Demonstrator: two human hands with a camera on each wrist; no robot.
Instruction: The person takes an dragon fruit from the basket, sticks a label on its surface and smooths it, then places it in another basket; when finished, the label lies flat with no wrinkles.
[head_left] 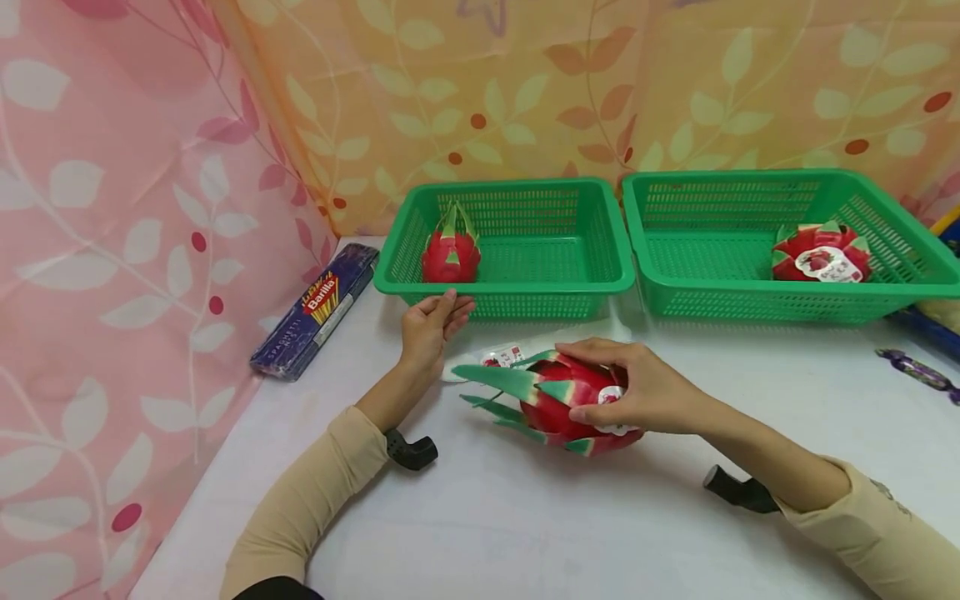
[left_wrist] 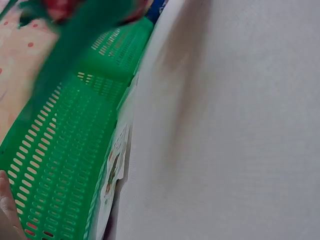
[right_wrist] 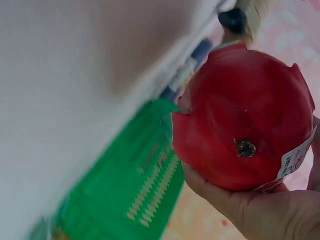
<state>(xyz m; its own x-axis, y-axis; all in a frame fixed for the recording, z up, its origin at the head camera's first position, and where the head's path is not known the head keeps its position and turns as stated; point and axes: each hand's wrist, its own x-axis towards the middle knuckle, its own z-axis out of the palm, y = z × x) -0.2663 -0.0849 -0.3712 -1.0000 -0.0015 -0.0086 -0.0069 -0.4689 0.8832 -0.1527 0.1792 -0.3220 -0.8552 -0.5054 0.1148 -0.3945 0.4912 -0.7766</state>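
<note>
Dragon fruit (head_left: 555,417): held above the bench (head_left: 525,533), before the front edge of the left basket (head_left: 540,260).
Right hand (head_left: 645,387): grasping the fruit's leafless end.
Left hand (head_left: 431,333): unclenched, at that basket's front rim.
Sticker (right_wrist: 295,159): on the fruit, lettering illegible.
Blue box (head_left: 315,312): "Barilla", "SPAGHETTI N°5", along the bench's left edge.
</note>
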